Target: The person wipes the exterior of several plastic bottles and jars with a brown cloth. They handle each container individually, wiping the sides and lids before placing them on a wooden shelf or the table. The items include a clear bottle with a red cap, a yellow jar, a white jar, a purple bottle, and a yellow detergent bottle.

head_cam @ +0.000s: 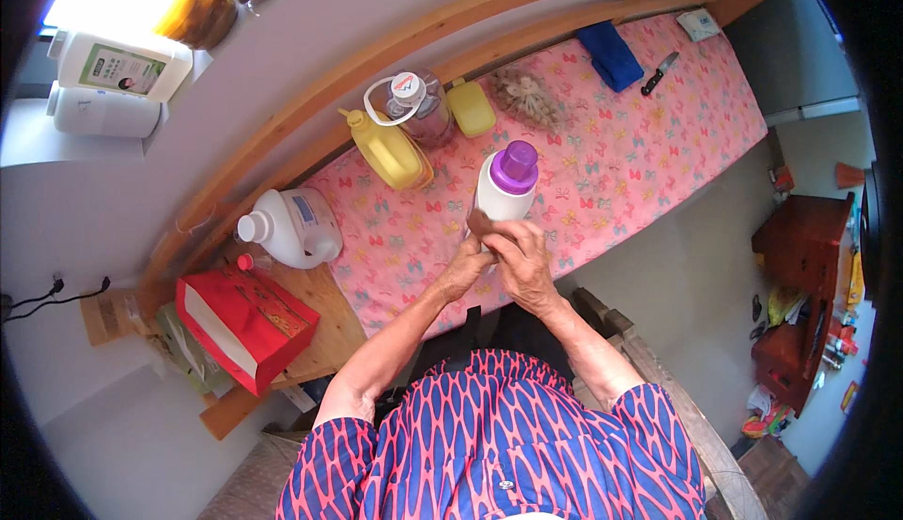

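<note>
A white plastic bottle (502, 199) with a purple cap (518, 164) stands right in front of me on a pink bow-patterned cloth (600, 195). Between my hands, over the lower part of the bottle, is a small flat brown piece (480, 222); its material is unclear. The fingers of my right hand (525, 266) pinch it from the right. My left hand (463, 267) has its fingers closed around its lower end, close against the right fingertips. Both hands hide the bottle's base, and I cannot tell whether they touch the bottle.
Behind the bottle stand a yellow jug (389, 152), a clear handled bottle (427, 114) and a yellow container (471, 107). A knife (660, 73) lies near a blue cloth (611, 56) at the back right. To the left are a white jug (293, 227) and a red bag (247, 322).
</note>
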`<act>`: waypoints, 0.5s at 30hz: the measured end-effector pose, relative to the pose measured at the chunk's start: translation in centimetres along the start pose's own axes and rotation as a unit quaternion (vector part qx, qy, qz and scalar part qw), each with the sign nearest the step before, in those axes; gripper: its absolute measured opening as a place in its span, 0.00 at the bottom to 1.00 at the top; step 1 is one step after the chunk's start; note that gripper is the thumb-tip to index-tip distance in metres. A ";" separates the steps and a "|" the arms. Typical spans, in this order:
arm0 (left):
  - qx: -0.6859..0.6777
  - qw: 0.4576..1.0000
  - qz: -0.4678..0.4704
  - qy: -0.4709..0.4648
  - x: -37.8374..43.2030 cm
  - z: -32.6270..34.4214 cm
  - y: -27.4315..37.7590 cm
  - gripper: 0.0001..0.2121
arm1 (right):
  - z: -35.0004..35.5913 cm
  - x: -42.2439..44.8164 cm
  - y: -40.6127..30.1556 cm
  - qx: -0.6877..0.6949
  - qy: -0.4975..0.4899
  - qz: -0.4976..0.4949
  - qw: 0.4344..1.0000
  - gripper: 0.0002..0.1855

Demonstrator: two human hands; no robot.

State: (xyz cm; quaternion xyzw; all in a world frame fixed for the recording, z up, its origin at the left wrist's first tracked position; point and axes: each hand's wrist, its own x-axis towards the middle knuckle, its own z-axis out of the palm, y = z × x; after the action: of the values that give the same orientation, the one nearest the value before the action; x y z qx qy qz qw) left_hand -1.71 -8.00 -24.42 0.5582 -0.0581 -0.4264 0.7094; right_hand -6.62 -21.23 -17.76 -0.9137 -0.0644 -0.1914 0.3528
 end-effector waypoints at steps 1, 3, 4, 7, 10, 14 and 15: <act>-0.020 1.000 -0.003 -0.003 -0.1 0.0 0.4 0.18 | -0.3 -1.0 0.4 0.050 -0.017 0.063 0.997 0.16; -0.059 0.998 -0.008 -0.010 -0.1 0.0 1.2 0.18 | -0.3 -3.7 1.8 0.148 -0.050 0.187 0.970 0.14; -0.085 0.995 -0.010 -0.044 0.2 -0.8 0.8 0.18 | 0.0 -4.7 3.0 0.182 -0.041 0.286 0.940 0.12; -0.001 1.000 -0.010 0.012 -0.9 -0.1 1.5 0.18 | -1.1 -3.8 5.5 0.329 0.002 0.393 0.859 0.16; 0.008 0.999 -0.021 0.027 -2.2 -0.3 2.2 0.22 | -2.9 1.5 5.3 0.380 -0.026 0.377 0.844 0.22; 0.042 0.998 -0.042 0.025 -3.2 -1.1 0.9 0.20 | -3.0 3.8 5.4 0.251 -0.199 0.290 0.902 0.29; 0.042 0.997 -0.059 0.023 -3.5 -1.2 1.4 0.20 | -3.0 3.9 5.1 0.179 -0.226 0.227 0.930 0.30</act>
State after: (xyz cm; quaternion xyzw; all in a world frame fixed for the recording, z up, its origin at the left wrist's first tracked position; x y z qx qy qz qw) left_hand -2.51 -4.74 -22.32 0.5998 -0.0265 -0.4515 0.6601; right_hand -2.71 -27.09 -17.33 -0.8448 0.0335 0.1202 0.5203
